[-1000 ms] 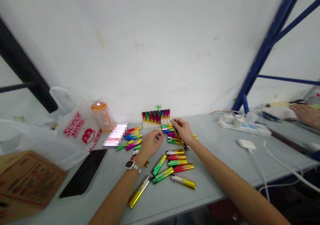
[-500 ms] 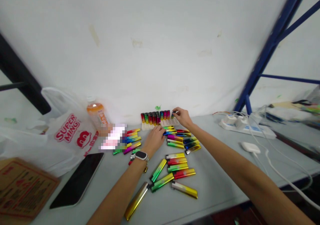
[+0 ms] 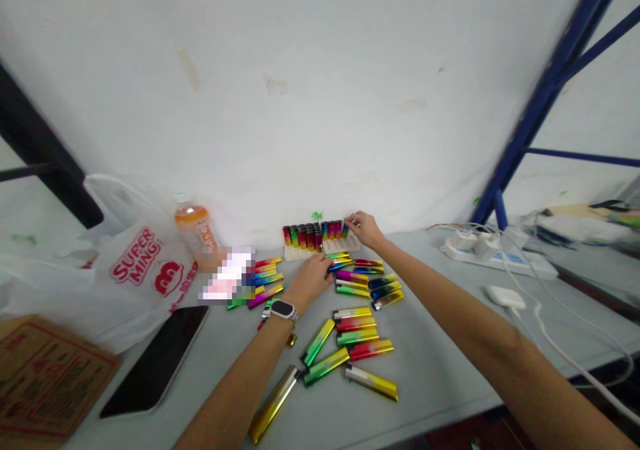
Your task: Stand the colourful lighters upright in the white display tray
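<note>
Upright lighters with shiny coloured bodies [image 3: 302, 238] stand packed in the left part of a pale holder [image 3: 350, 244] against the wall. A shorter row stands at the back of its right part. At that row's right end, my right hand [image 3: 366, 229] has its fingertips closed at the top of a blue-and-yellow lighter [image 3: 345, 231]. My left hand [image 3: 314, 278], with a watch [image 3: 283, 310] on its wrist, is low over the table in front of the holder. Its fingertips are bent at the near end of a lying blue-and-yellow lighter [image 3: 342, 265].
Several loose lighters [image 3: 356, 336] lie across the table's middle, others left of my left wrist. Further left are a black phone [image 3: 156, 360], a carton [image 3: 50, 380], a plastic bag [image 3: 135, 263] and an orange drink bottle [image 3: 194, 227]. A power strip [image 3: 525, 263] with cables is at right.
My right hand has risen slightly at the lighter in the back row, and more of that lighter shows. My left hand stays by the lying lighter.
</note>
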Demonstrator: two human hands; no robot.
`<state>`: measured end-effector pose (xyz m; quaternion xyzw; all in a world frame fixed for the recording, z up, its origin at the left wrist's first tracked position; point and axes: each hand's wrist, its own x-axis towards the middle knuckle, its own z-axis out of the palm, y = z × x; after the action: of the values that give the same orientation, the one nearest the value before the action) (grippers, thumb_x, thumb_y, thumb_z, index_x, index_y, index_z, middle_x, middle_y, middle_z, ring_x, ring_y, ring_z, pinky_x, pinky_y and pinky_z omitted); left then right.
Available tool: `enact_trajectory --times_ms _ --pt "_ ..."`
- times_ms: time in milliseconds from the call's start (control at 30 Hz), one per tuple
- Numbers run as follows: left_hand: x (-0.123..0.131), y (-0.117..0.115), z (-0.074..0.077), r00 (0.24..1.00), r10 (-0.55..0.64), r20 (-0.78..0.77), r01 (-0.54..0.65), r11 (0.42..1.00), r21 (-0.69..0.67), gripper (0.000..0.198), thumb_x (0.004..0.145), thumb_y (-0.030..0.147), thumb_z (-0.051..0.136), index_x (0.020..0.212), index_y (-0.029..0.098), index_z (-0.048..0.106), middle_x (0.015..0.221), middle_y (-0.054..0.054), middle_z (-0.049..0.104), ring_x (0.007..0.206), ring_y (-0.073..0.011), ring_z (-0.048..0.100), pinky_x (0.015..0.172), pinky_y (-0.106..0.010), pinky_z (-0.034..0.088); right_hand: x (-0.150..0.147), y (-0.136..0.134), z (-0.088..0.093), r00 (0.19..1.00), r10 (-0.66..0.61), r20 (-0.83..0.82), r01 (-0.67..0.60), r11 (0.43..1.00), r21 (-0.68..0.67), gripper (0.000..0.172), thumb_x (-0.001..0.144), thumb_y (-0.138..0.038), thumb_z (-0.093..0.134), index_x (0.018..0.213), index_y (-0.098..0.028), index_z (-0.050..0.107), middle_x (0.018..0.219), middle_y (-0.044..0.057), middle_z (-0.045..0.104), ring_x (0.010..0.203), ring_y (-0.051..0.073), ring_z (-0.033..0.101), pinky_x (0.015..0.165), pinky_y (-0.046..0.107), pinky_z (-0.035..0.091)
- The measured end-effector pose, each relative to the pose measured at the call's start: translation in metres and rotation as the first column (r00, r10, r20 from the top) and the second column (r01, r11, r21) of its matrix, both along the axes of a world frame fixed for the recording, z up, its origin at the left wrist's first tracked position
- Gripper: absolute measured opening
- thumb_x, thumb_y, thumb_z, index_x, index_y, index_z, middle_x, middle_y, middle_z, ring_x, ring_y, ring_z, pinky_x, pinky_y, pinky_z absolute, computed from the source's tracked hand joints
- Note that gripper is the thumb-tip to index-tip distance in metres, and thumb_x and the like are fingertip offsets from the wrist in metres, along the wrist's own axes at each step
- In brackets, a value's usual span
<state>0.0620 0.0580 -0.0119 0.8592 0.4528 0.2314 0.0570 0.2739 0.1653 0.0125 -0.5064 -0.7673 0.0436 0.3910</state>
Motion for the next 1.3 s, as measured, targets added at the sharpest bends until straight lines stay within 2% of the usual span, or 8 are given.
enact_trajectory --times_ms 233,500,600,733,867,1000,1167,1300 --pt "-0.012 -0.003 0.001 0.968 -0.047 0.248 0.061 0.997 -0.048 0.019 0.087 0.020 0.056 0.103 0.017 0.066 0.096 -0.007 0.061 0.083 -0.0182 0.061 0.082 -0.033 0.051 0.001 -0.024 -0.007 0.919 -0.209 0.334 0.182 0.977 0.110 0.043 0.099 -0.035 0.041 0.139 -0.030 0.055 0.113 0.011 0.056 0.077 0.019 0.061 0.073 0.031 0.045" --pt "-0.009 -0.024 0.015 0.822 0.067 0.565 -0.017 0.995 -0.094 0.024 0.092 0.038 0.052 0.098 0.018 0.063 0.094 -0.006 0.064 0.077 -0.0152 0.061 0.066 -0.026 0.050 0.010 -0.034 -0.011 0.854 -0.156 0.496 0.130 0.988 0.087 0.054 0.100 -0.037 0.038 0.153 -0.030 0.031 0.112 0.013 0.053 0.093 0.024 0.058 0.082 0.034 0.042" --pt "-0.007 -0.027 0.011 0.771 0.118 0.626 -0.022 0.987 -0.158 0.027 0.093 0.041 0.049 0.099 0.018 0.061 0.093 -0.005 0.066 0.078 -0.0158 0.063 0.064 -0.025 0.049 0.010 -0.029 -0.016 0.900 -0.074 0.429 0.056 0.997 0.054 0.049 0.101 -0.035 0.037 0.149 -0.030 0.037 0.113 0.011 0.054 0.086 0.020 0.059 0.080 0.032 0.043" --pt "-0.009 -0.026 0.004 0.742 0.123 0.660 0.006 0.982 -0.191 0.027 0.094 0.043 0.047 0.099 0.020 0.059 0.091 -0.004 0.068 0.081 -0.0157 0.063 0.068 -0.026 0.049 0.003 -0.010 -0.020 0.989 -0.051 0.140 0.044 0.997 0.058 0.035 0.099 -0.033 0.042 0.126 -0.020 0.059 0.108 0.009 0.056 0.080 0.017 0.059 0.079 0.029 0.046" --pt "-0.013 -0.025 0.003 0.721 0.121 0.683 0.033 0.977 -0.209 0.027 0.096 0.044 0.044 0.099 0.020 0.056 0.094 -0.005 0.068 0.087 -0.0165 0.063 0.079 -0.029 0.049 -0.001 0.006 -0.019 0.999 0.029 -0.018 -0.027 0.995 0.095 0.025 0.095 -0.026 0.048 0.105 -0.015 0.068 0.099 0.008 0.059 0.084 0.017 0.060 0.082 0.029 0.047" --pt "-0.012 -0.025 0.004 0.644 0.124 0.755 0.091 0.967 -0.237 0.031 0.097 0.048 0.040 0.103 0.020 0.050 0.088 -0.005 0.069 0.083 -0.0160 0.065 0.080 -0.031 0.051 -0.004 0.003 -0.019 1.000 0.003 0.018 -0.005 0.994 0.112 0.027 0.096 -0.027 0.047 0.106 -0.017 0.070 0.104 0.009 0.063 0.089 0.018 0.062 0.085 0.029 0.046" --pt "-0.008 -0.028 0.003 0.571 0.140 0.809 0.152 0.950 -0.272 0.036 0.095 0.055 0.039 0.103 0.021 0.046 0.083 0.000 0.062 0.058 -0.0095 0.057 0.056 -0.023 0.048 -0.012 -0.008 -0.019 0.978 -0.183 0.096 0.171 0.978 0.116 0.029 0.098 -0.033 0.046 0.112 -0.021 0.068 0.108 0.007 0.067 0.082 0.018 0.063 0.078 0.030 0.045" --pt "-0.004 -0.027 0.001 0.538 0.147 0.830 0.185 0.940 -0.286 0.034 0.095 0.052 0.040 0.104 0.020 0.045 0.083 0.001 0.060 0.053 -0.0066 0.051 0.049 -0.020 0.042 -0.015 -0.012 -0.017 0.955 -0.229 0.187 0.202 0.967 0.155 0.031 0.099 -0.036 0.044 0.107 -0.022 0.071 0.115 0.010 0.062 0.087 0.019 0.061 0.079 0.032 0.042"
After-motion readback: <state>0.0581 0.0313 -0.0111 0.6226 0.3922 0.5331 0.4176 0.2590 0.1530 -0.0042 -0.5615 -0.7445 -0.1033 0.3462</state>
